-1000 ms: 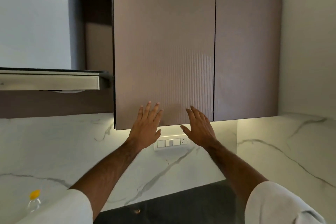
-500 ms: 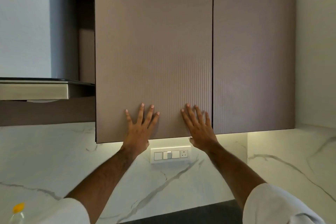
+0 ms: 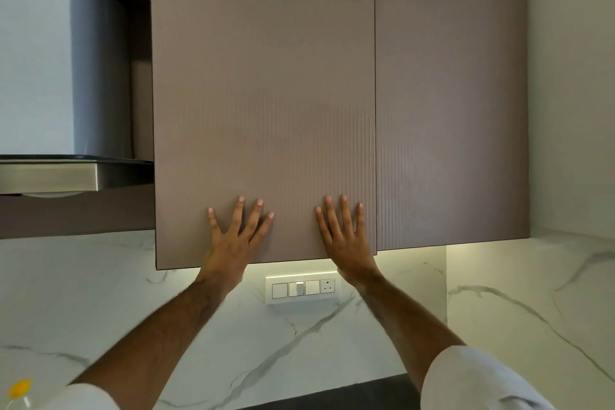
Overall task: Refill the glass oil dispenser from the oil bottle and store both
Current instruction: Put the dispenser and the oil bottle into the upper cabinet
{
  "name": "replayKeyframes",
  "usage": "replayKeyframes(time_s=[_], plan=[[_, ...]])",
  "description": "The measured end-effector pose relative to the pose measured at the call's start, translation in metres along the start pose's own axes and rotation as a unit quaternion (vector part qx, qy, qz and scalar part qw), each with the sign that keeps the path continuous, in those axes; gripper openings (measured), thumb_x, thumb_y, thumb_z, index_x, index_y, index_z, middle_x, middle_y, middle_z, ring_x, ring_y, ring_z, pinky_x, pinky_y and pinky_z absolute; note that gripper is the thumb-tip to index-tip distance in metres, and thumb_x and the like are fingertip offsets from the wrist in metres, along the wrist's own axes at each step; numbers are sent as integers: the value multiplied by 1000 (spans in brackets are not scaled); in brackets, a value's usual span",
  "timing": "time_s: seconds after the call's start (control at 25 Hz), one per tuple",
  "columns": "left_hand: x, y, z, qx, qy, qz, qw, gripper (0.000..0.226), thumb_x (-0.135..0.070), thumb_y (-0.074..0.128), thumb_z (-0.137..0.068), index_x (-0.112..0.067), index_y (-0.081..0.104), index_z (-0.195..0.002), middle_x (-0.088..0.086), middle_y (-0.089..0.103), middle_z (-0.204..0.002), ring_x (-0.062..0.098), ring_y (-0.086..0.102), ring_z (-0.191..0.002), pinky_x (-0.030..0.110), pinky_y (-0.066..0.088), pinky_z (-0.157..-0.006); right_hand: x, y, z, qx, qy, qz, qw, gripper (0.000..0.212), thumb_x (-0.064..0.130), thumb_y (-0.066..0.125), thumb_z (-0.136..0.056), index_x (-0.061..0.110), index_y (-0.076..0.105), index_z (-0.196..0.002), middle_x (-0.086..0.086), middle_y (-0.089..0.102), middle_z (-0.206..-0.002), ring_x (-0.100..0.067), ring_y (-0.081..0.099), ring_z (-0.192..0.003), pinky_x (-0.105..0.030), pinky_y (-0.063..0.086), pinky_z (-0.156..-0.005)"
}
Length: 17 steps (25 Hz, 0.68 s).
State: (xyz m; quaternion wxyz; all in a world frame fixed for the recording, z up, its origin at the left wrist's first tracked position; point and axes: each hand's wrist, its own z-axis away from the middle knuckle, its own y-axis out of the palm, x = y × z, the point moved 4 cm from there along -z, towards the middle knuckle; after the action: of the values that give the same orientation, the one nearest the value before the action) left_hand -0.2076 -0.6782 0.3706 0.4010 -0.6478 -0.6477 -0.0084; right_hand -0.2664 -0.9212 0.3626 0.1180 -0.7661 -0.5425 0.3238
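- A marble wall point(image 3: 100, 303) is running behind a ribbed brown cupboard, whose left door point(image 3: 263, 103) is serving as the landmark here.
- Fingers point(image 3: 238, 215) of the left hand point(image 3: 233, 243) are lying straight and spread wide, pressing flat on the lower part of that door.
- Fingers point(image 3: 344, 213) of the right hand point(image 3: 346, 243) are lying straight and a little closer together, pressing flat on the same door near its right edge, holding nothing.
- Both forearms are reaching up to the door from white sleeves point(image 3: 482, 383).
- A second door point(image 3: 449, 110) is sitting shut just right of the landmark door.
- A switch plate point(image 3: 303, 288) is sitting on the wall just below the door, between the wrists.
- A steel hood point(image 3: 50, 173) is hanging left of the door.
- The oil bottle point(image 3: 18, 393), showing only its yellow cap, is standing far below and left of the door, at the bottom corner; I cannot tell where the dispenser is.
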Motion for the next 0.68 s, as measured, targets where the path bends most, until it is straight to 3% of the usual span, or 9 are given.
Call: replayKeyframes(time_s=[0.16,0.28,0.36,0.56,0.68], plan=[[-17,-23,16,-54,-17,97,994,130,-41,83,-66,-19,-3,-160,20,-6,-168,50,-6,-152,81,15,-107,-4,-28,26,-40,-56,53,996,104,16,76,-85,5,9,-164,-25,5,-170,-56,7,-153,-78,22,-113],[-48,-64,24,-76,42,105,991,124,-37,79,-69,-18,-1,-161,17,-12,-168,48,-10,-153,79,13,-108,2,-61,51,-65,-159,111,979,102,14,73,-85,8,8,-165,-21,5,-171,-46,6,-157,-77,22,-113],[-62,-98,27,-76,47,126,988,129,-40,80,-70,-15,-9,-160,16,-21,-167,46,-17,-152,79,9,-110,-4,-85,71,-66,-176,134,973,106,15,75,-84,8,7,-164,-20,3,-172,-43,3,-158,-77,19,-115],[-70,-165,58,-72,79,191,976,126,-48,73,-76,-18,-17,-159,12,-27,-165,43,-20,-152,78,11,-111,-42,-154,123,-10,-14,80,997,135,51,90,-65,11,9,-165,-23,-1,-171,-49,1,-157,-76,12,-117],[-68,-207,82,-85,109,280,950,106,-50,60,-88,-23,-13,-160,6,-26,-166,36,-16,-154,73,18,-114,-30,-188,145,-3,53,-44,998,147,38,96,-57,15,-1,-165,-23,0,-171,-51,10,-155,-71,23,-119]])
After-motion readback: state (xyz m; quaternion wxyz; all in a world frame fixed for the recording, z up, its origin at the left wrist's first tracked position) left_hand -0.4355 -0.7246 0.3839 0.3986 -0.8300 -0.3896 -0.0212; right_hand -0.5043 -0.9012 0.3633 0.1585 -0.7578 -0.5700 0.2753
